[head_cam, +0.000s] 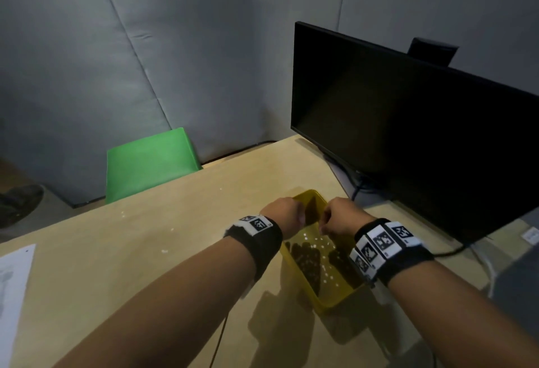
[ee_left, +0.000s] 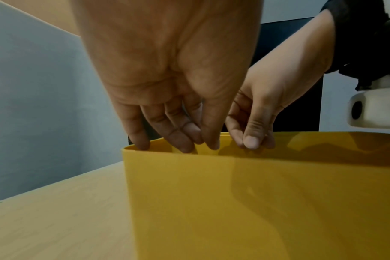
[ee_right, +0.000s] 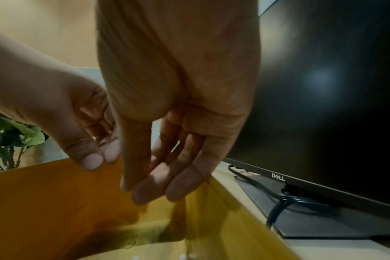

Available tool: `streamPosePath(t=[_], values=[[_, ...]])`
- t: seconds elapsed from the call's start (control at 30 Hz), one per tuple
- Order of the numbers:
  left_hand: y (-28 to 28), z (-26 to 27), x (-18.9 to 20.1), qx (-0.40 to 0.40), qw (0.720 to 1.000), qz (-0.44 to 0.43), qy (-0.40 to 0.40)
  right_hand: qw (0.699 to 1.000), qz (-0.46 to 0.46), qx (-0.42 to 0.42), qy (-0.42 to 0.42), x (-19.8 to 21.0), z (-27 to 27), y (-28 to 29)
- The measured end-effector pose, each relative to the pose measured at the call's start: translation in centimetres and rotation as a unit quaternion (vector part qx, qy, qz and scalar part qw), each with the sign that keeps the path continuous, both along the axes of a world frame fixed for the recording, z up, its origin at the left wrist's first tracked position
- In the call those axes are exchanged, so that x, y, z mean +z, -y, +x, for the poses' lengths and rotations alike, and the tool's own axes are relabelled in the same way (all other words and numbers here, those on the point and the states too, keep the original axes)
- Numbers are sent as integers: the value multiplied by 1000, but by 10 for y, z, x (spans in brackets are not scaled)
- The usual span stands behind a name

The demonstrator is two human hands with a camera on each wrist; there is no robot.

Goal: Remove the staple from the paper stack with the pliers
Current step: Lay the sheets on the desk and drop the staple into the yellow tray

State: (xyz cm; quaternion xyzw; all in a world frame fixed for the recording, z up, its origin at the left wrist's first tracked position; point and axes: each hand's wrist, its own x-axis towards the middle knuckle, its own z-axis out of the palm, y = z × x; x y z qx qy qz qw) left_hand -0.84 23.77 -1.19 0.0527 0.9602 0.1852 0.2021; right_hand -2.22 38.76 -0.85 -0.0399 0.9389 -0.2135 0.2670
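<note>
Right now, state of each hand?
Left hand: over the yellow bin, fingertips pinched together; anything held cannot be told.
Right hand: same, over the bin; cannot be told.

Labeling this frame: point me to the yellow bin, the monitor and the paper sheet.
yellow bin [head_cam: 329,303]: head view, on its near outer wall by the corner.
monitor [head_cam: 408,122]: head view, middle of the dark screen.
paper sheet [head_cam: 11,280]: head view, on the white sheet at the table's left edge.

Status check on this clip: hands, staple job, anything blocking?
Left hand and right hand over the yellow bin, fingertips pinched, contents unclear. No pliers in view; paper sheet lies far left on the desk. Nothing blocking.
</note>
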Motion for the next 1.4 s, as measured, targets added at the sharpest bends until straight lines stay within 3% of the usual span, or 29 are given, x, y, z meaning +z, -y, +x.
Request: streamPosePath(t=[0.17, 0.3, 0.43, 0.57, 0.77, 0.97, 1.4], values=[[5, -5, -5, -10, 1000, -10, -8, 1000, -6, 18, 14, 4, -4, 3], [21, -5, -2, -5, 998, -10, -69, 999, -42, 33, -2, 19, -7, 21], [63, -4, 11, 62, 993, -13, -103, 994, -71, 75, -40, 40, -9, 70], [132, 8, 11, 127, 987, -46, -83, 985, -65, 144, -62, 46, -6, 132], [229, 49, -5, 200, 975, -99, -10, 968, -30, 247, -36, 27, 10, 214], [287, 86, -27, 237, 963, -110, 65, 954, 11, 298, 24, -16, 33, 274], [288, 104, -55, 167, 978, -95, 84, 933, 98, 346, 24, -52, 50, 311]])
